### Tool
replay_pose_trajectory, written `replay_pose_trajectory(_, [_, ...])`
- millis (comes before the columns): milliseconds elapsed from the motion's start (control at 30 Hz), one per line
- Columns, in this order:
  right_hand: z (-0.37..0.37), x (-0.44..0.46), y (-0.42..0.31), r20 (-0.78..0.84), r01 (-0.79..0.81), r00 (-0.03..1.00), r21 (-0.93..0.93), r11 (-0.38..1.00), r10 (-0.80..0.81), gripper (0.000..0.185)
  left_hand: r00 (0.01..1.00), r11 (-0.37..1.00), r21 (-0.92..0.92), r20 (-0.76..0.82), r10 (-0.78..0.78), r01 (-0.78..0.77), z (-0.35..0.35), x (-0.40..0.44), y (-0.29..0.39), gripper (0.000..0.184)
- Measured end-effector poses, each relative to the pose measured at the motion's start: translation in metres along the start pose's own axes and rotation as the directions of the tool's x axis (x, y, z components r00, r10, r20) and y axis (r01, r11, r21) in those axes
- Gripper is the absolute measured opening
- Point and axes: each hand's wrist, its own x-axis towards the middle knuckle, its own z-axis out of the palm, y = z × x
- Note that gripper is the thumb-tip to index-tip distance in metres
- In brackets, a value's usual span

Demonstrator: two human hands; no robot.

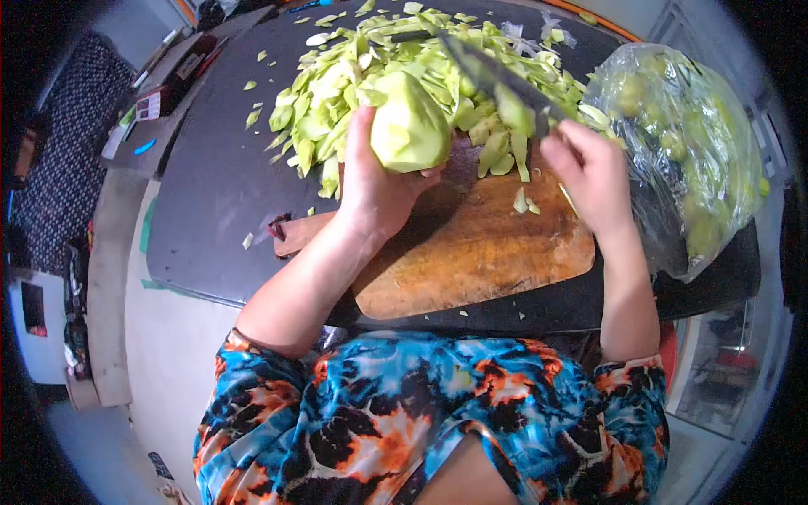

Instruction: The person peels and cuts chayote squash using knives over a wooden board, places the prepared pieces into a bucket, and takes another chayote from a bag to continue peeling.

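Head view: slices across black table; pale floor.

The lone head-worn camera looks forward and steeply down from above the near side of the wooden cutting board, fairly close to it.

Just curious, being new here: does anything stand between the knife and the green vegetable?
Nothing visible blocks the way from the knife in the right hand to the green vegetable in the left hand. A blurred green piece shows against the knife, perhaps stuck. The heap of green slices appears to lie below and behind.
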Motion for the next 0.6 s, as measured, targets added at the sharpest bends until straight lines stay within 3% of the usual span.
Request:
replay_pose_trajectory(67, [-0.006,-0.012,-0.027,0.077,0.193,0.977,0.082,0.978,-0.2,0.043,0.991,1.0,-0.013,-0.136,0.015,-0.017,0.01,-0.001,-0.003,0.071])
replay_pose_trajectory(100, [-0.006,-0.015,-0.034,0.091,0.32,0.942,0.058,0.946,-0.324,0.042,0.995,0.989,-0.129,0.081,-0.061,0.071,0.003,0.0,-0.001,0.071])
replay_pose_trajectory(167, [-0.007,-0.017,-0.046,0.143,0.408,0.897,0.095,0.908,-0.418,0.041,0.848,0.907,-0.278,0.512,-0.139,0.316,-0.017,0.003,0.003,0.071])
replay_pose_trajectory(200, [-0.004,-0.017,-0.045,0.163,0.402,0.897,0.078,0.912,-0.41,0.041,0.804,0.881,-0.288,0.573,-0.157,0.377,-0.018,0.005,0.002,0.072])
replay_pose_trajectory(333, [0.005,-0.018,-0.038,0.194,0.404,0.894,0.038,0.914,-0.403,0.041,0.947,0.959,-0.174,0.272,-0.172,0.225,-0.002,0.001,-0.003,0.073])
replay_pose_trajectory(467, [0.007,-0.015,-0.035,0.208,0.358,0.907,0.075,0.931,-0.366,0.043,0.998,0.997,0.043,0.012,-0.057,0.057,0.011,-0.007,-0.005,0.075])
replay_pose_trajectory(533, [0.012,-0.013,-0.025,0.195,0.216,0.959,-0.027,0.976,-0.207,0.045,0.994,0.996,0.075,-0.092,0.065,-0.058,0.021,-0.013,-0.009,0.07])
replay_pose_trajectory(567, [0.013,-0.01,-0.019,0.177,0.138,0.977,-0.077,0.987,-0.123,0.046,0.991,1.0,0.03,-0.137,0.003,0.002,0.019,-0.005,-0.006,0.068])
replay_pose_trajectory(600, [0.011,-0.003,-0.011,0.19,-0.029,0.98,-0.166,0.986,0.061,0.049,1.0,1.0,-0.017,0.016,-0.021,0.021,0.005,-0.003,-0.006,0.067])
